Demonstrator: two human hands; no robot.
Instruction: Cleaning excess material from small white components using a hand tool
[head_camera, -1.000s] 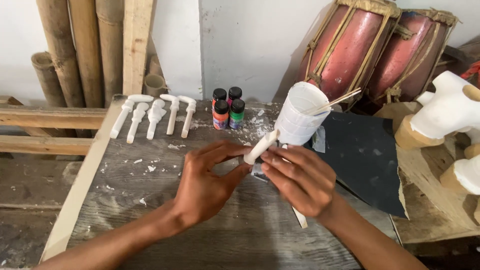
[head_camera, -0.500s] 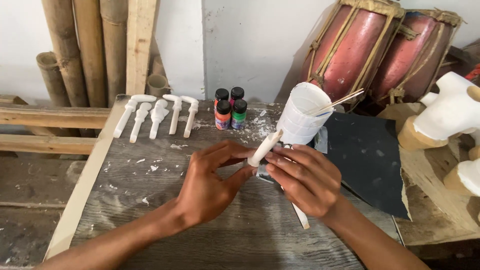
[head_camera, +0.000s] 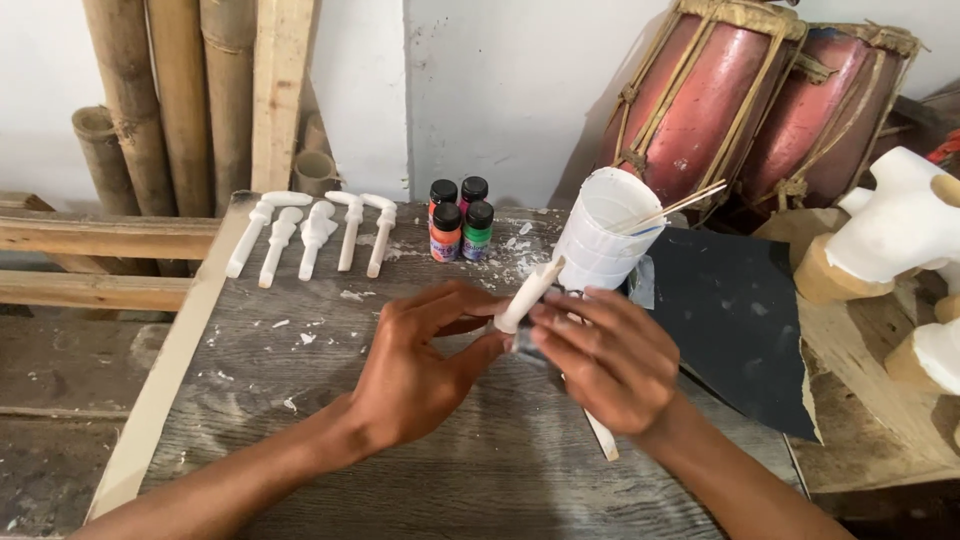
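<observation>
White peg (head_camera: 530, 293): pinched by left hand (head_camera: 420, 365), long axis slanting up and away. Right hand (head_camera: 610, 360) closes on grey sandpaper scrap (head_camera: 527, 340) beside peg's lower end, above worktop (head_camera: 300, 400).

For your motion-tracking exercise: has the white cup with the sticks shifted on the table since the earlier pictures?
No. The white cup stays right of the paint bottles, at the black sheet's left edge.

Hands: two, left (head_camera: 415, 375), right (head_camera: 610, 360)
White pegs in row: five (head_camera: 318, 232)
Peg held: one (head_camera: 528, 295)
Paint bottles: four (head_camera: 460, 220)
Drums: two (head_camera: 760, 100)
Cups: one (head_camera: 605, 235)
</observation>
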